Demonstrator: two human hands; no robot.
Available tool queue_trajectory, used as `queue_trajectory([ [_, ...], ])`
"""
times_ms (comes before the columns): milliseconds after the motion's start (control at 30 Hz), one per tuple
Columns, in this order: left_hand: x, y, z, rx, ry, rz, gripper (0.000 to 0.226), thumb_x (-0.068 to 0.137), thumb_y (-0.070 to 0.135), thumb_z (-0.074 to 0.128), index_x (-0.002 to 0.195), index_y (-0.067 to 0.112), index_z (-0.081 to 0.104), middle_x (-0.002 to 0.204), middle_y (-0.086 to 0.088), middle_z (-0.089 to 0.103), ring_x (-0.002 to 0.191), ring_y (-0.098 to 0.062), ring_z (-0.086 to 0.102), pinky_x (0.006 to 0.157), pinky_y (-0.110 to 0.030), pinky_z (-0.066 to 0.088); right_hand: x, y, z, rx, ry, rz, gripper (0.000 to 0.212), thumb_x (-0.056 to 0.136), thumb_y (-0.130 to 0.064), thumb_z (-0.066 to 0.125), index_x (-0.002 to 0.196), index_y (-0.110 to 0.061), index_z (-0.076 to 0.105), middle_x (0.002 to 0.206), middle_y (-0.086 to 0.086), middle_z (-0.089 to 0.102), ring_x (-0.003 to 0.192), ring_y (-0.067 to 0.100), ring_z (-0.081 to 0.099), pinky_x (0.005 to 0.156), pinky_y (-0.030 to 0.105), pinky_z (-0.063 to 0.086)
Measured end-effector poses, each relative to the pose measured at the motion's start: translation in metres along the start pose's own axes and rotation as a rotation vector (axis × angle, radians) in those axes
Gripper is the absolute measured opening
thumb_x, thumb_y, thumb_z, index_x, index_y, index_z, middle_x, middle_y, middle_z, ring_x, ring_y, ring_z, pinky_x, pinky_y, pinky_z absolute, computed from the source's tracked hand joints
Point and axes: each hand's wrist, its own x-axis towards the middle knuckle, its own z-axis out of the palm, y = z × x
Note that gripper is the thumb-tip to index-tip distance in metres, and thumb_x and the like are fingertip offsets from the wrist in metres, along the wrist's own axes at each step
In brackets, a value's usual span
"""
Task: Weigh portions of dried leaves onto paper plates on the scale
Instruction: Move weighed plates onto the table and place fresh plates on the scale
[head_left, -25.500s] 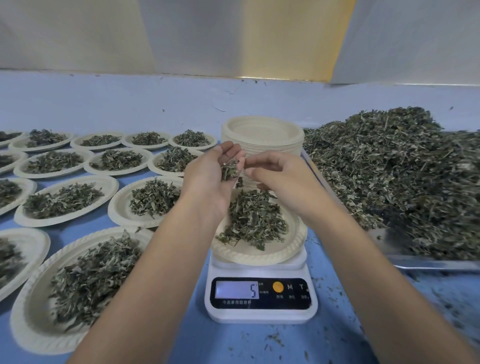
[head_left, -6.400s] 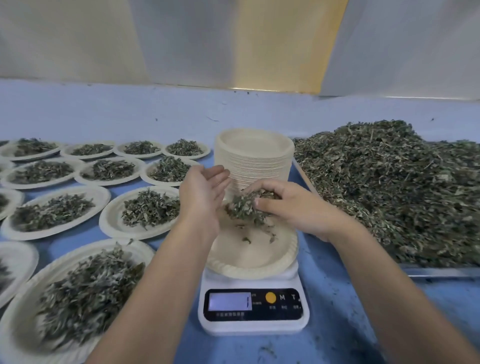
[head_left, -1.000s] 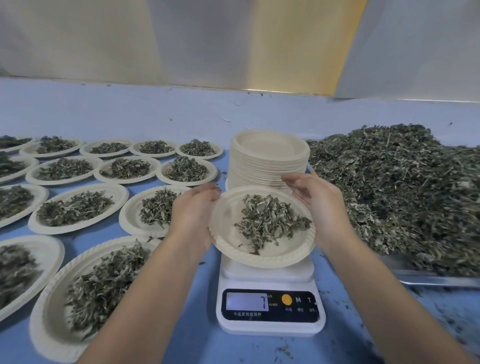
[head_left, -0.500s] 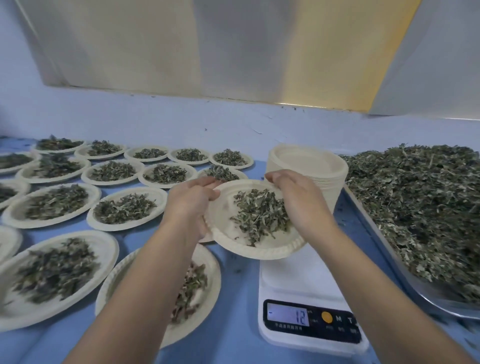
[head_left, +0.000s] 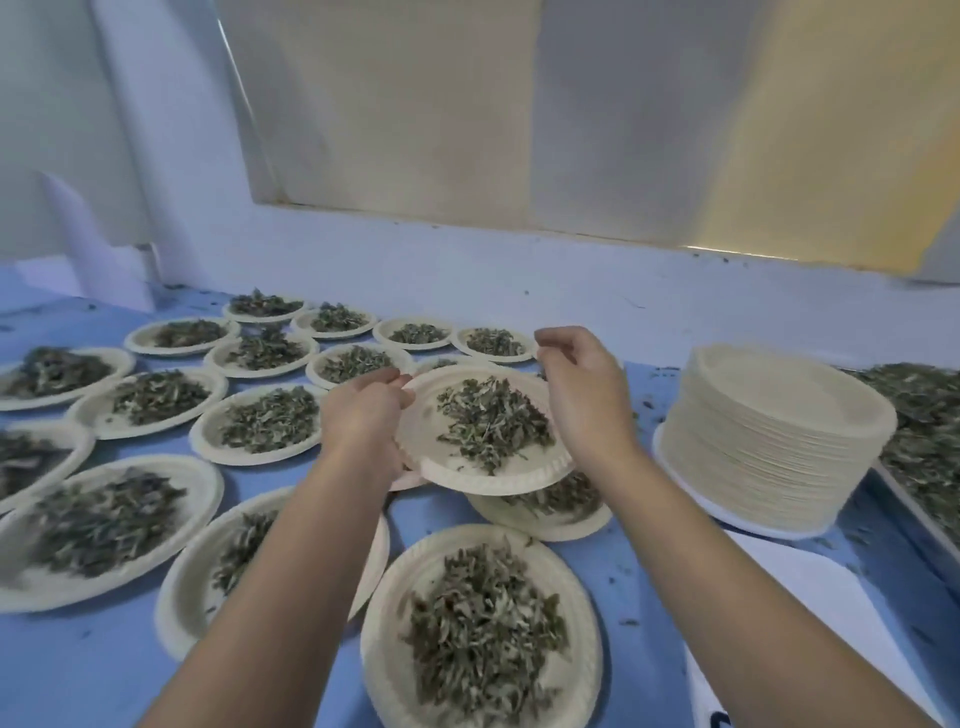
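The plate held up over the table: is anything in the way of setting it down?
Yes. Another filled plate lies right under the near edge of the held plate; little bare table shows nearby.

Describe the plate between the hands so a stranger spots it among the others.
Start at the tall stack of empty plates on the right, then look left across the leaf-filled plates on the blue table. The target plate lies between the left hand, which grips its rim, and the right hand. Alone among them, it hangs tilted above the table, overlapping another plate.
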Motion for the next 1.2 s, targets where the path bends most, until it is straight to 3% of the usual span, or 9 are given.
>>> queue_trajectory([
  [133,0.039,0.017,-0.03,-0.042,0.096,0.035,0.038,0.091,-0.012,0.046,0.125,0.003,0.055,0.115,-0.006,0.062,0.112,-0.025,0.059,0.1,-0.044,0.045,0.013,0.004,0.04,-0.134,-0.027,0.088,0.03,0.093,-0.021,0.052,0.123,-0.017,0.054,0.116,-0.003,0.058,0.103,0.01,0.056,0.083,0.025,0.038],
  [200,0.055,0.025,-0.045,-0.062,0.167,0.061,0.036,0.091,-0.011,0.048,0.122,0.004,0.057,0.109,-0.005,0.062,0.111,-0.025,0.059,0.101,-0.045,0.045,0.019,0.007,0.063,-0.09,-0.12,0.204,0.004,0.092,-0.022,0.05,0.094,-0.02,0.053,0.088,-0.003,0.054,0.077,0.012,0.053,0.072,0.028,0.035],
  [300,0.077,0.034,-0.068,-0.074,0.246,0.094,0.033,0.091,-0.009,0.049,0.117,0.009,0.059,0.107,-0.005,0.061,0.108,-0.026,0.058,0.099,-0.044,0.047,0.024,0.005,0.101,0.092,-0.24,0.396,0.02,0.089,-0.015,0.052,0.072,-0.007,0.046,0.069,0.007,0.044,0.06,0.019,0.046,0.065,0.033,0.038],
  [500,0.108,0.05,-0.125,0.026,0.356,0.169,0.034,0.089,0.001,0.059,0.123,0.007,0.059,0.108,-0.009,0.061,0.094,-0.024,0.058,0.08,-0.03,0.046,0.035,-0.002,0.178,0.331,-0.305,0.59,0.01,0.089,-0.008,0.06,0.098,-0.004,0.06,0.109,0.023,0.066,0.088,0.029,0.065,0.079,0.043,0.058],
  [600,0.12,0.055,-0.152,0.132,0.364,0.14,0.025,0.088,0.004,0.061,0.113,0.006,0.063,0.099,-0.011,0.064,0.095,-0.03,0.06,0.091,-0.04,0.051,0.041,-0.006,0.213,0.308,-0.338,0.621,0.015,0.091,-0.013,0.06,0.103,-0.004,0.061,0.119,0.027,0.062,0.101,0.033,0.064,0.093,0.055,0.05],
  [800,0.146,0.089,-0.222,0.319,0.393,-0.031,0.01,0.087,0.002,0.064,0.096,-0.001,0.061,0.075,-0.009,0.055,0.052,-0.015,0.049,0.038,-0.022,0.049,0.042,-0.023,0.293,0.356,-0.382,0.633,0.044,0.091,-0.02,0.064,0.129,-0.002,0.052,0.125,0.014,0.061,0.113,0.031,0.058,0.098,0.044,0.048],
  [933,0.163,0.113,-0.271,0.302,0.49,-0.029,0.024,0.087,0.001,0.064,0.108,-0.007,0.056,0.123,-0.021,0.059,0.056,-0.014,0.051,0.035,-0.022,0.048,0.031,-0.045,0.343,0.488,-0.461,0.65,0.037,0.093,-0.031,0.061,0.118,-0.004,0.053,0.118,0.013,0.063,0.101,0.028,0.063,0.084,0.04,0.056],
  [1000,0.17,0.122,-0.298,0.243,0.563,-0.007,0.018,0.088,0.001,0.063,0.103,-0.005,0.055,0.122,-0.022,0.059,0.056,-0.015,0.052,0.029,-0.017,0.043,0.018,-0.059,0.366,0.583,-0.551,0.678,0.029,0.095,-0.031,0.058,0.111,-0.006,0.053,0.115,0.014,0.062,0.096,0.025,0.064,0.071,0.032,0.058],
  [1200,0.187,0.127,-0.38,-0.001,0.75,0.047,0.032,0.094,0.007,0.057,0.124,0.0,0.051,0.116,-0.014,0.062,0.06,-0.013,0.056,0.041,-0.016,0.049,-0.016,-0.083,0.415,0.572,-0.728,0.674,0.039,0.099,-0.029,0.051,0.129,-0.003,0.049,0.125,0.019,0.056,0.093,0.025,0.062,0.081,0.031,0.055],
])
